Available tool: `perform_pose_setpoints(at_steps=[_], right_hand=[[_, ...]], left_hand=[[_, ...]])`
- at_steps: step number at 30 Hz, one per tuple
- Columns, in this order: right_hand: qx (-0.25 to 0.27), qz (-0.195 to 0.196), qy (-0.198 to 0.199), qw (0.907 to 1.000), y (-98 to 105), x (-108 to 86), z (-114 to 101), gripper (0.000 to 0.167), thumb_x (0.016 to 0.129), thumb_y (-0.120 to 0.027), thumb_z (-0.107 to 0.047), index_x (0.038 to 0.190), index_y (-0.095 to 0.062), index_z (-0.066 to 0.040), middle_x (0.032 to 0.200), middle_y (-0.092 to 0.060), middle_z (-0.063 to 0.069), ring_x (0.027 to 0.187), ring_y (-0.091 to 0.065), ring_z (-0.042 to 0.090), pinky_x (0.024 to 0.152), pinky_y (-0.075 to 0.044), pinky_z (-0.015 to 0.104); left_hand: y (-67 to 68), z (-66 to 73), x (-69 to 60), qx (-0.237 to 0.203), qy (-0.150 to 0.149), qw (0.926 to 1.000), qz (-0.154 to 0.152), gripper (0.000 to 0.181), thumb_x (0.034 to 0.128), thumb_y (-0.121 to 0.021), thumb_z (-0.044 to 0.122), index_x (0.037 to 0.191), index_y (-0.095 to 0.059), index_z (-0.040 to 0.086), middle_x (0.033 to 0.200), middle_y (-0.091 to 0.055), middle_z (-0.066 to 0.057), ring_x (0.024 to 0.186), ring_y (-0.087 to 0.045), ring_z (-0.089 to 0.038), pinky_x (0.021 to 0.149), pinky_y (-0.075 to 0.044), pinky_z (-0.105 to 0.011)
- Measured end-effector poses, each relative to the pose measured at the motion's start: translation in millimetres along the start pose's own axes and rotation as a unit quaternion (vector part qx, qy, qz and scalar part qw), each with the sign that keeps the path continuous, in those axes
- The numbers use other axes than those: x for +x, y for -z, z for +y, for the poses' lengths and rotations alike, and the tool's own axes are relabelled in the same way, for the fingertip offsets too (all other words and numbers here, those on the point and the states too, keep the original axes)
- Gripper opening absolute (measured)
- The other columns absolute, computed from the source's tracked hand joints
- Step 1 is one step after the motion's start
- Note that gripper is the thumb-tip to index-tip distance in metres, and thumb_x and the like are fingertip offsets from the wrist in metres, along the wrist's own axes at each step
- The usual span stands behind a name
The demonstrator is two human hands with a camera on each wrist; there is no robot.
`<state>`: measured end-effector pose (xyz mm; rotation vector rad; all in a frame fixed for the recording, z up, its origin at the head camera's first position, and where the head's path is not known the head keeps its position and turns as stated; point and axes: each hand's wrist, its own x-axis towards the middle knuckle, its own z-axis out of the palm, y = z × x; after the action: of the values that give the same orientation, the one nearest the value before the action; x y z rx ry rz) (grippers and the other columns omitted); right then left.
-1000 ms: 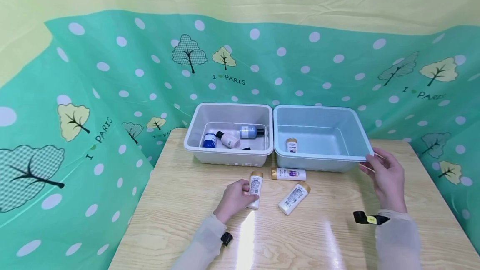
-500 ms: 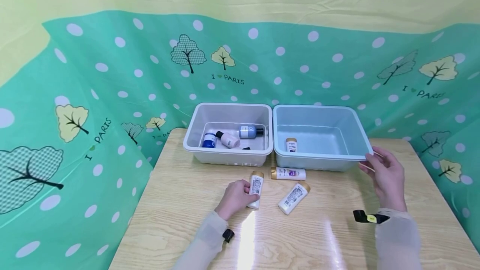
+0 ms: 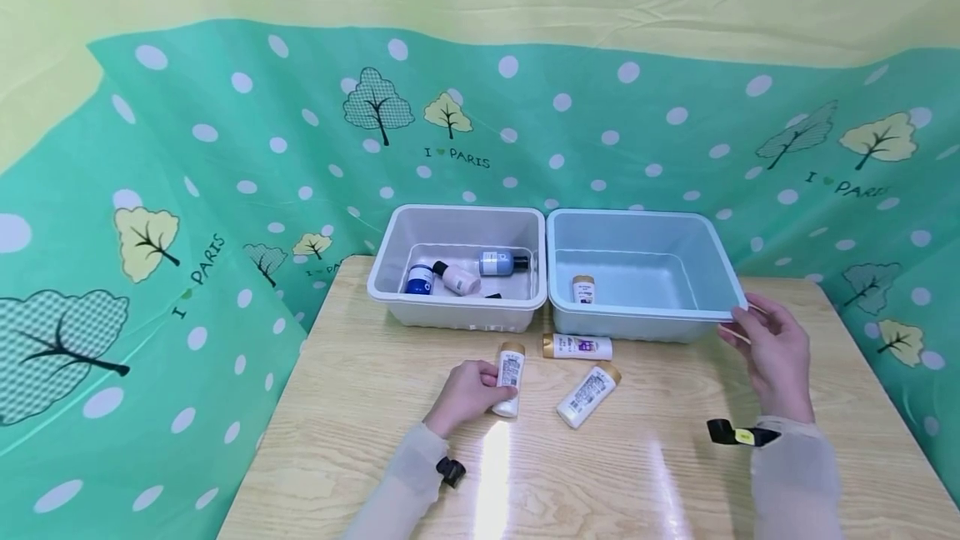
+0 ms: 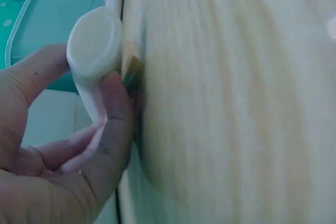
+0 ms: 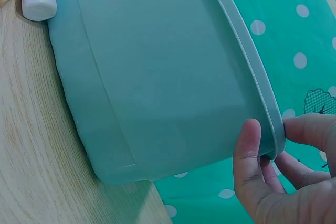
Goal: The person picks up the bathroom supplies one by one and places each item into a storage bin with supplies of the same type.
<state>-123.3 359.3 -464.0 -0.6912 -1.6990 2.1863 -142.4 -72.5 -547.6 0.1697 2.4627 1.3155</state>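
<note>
My left hand (image 3: 467,394) pinches a small white bottle with a gold cap (image 3: 511,367) between thumb and fingers, low over the table. In the left wrist view the base of this bottle (image 4: 94,40) faces the camera. At the right, my right hand (image 3: 776,357) grips the front right corner of the light blue plastic bin (image 3: 637,325). The right wrist view shows thumb and fingers about the bin's rim (image 5: 252,69). Two similar bottles lie on the wood: one labelled bottle (image 3: 585,347) against the bin's front, another bottle (image 3: 587,397) slanting nearer to me.
A grey bin (image 3: 457,315) stands left of the blue one, holding a dark blue container (image 3: 419,281), a pink bottle (image 3: 459,280) and a blue bottle (image 3: 497,263). Inside the blue bin is one gold-capped bottle (image 3: 583,290). A green patterned cloth (image 3: 600,132) hangs behind.
</note>
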Motion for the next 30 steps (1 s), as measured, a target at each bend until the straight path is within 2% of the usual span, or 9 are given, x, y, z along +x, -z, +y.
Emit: perform_pose_setpoints(at_steps=[5, 11, 20, 30], right_hand=[[0.007, -0.003, 0.001, 1.0, 1, 0.4, 0, 0.054, 0.092, -0.074, -0.014, 0.141, -0.052, -0.006, 0.115, -0.057, 0.006, 0.084, -0.071, 0.012, 0.074, -0.06, 0.027], [0.007, 0.001, 0.002, 1.0, 0, -0.3, -1, 0.054, 0.092, -0.074, -0.014, 0.14, -0.052, -0.006, 0.115, -0.056, 0.005, 0.083, -0.07, 0.012, 0.074, -0.06, 0.027], [0.004, 0.004, 0.002, 1.0, -1, -0.6, -2, 0.053, 0.092, -0.075, -0.014, 0.139, -0.053, -0.005, 0.114, -0.057, 0.006, 0.083, -0.07, 0.012, 0.073, -0.06, 0.026], [0.014, 0.01, 0.002, 0.9999, 0, 2.1, 1, 0.054, 0.091, -0.075, -0.013, 0.139, -0.053, -0.005, 0.115, -0.057, 0.006, 0.083, -0.07, 0.012, 0.072, -0.06, 0.027]], left_hand=[[-0.9, -2.5, -1.7, -0.039, -0.001, 0.9992, 0.0, 0.048, 0.0784, -0.087, 0.031, 0.114, -0.07, 0.003, 0.087, -0.068, 0.003, 0.078, -0.064, -0.013, 0.065, -0.057, -0.027], [0.1, 1.7, -5.8, -0.085, -0.025, 0.9961, -0.003, 0.053, 0.079, -0.087, 0.026, 0.121, -0.067, 0.001, 0.09, -0.071, 0.001, 0.079, -0.067, -0.013, 0.064, -0.059, -0.027], [4.1, 22.1, -13.6, -0.118, -0.049, 0.9915, -0.024, 0.057, 0.0773, -0.088, 0.025, 0.124, -0.065, 0.002, 0.095, -0.07, -0.002, 0.081, -0.067, -0.016, 0.066, -0.06, -0.029], [10.7, 45.1, -21.5, -0.145, -0.061, 0.9864, -0.05, 0.057, 0.077, -0.088, 0.02, 0.126, -0.064, 0.004, 0.097, -0.068, -0.002, 0.083, -0.068, -0.018, 0.071, -0.061, -0.03]])
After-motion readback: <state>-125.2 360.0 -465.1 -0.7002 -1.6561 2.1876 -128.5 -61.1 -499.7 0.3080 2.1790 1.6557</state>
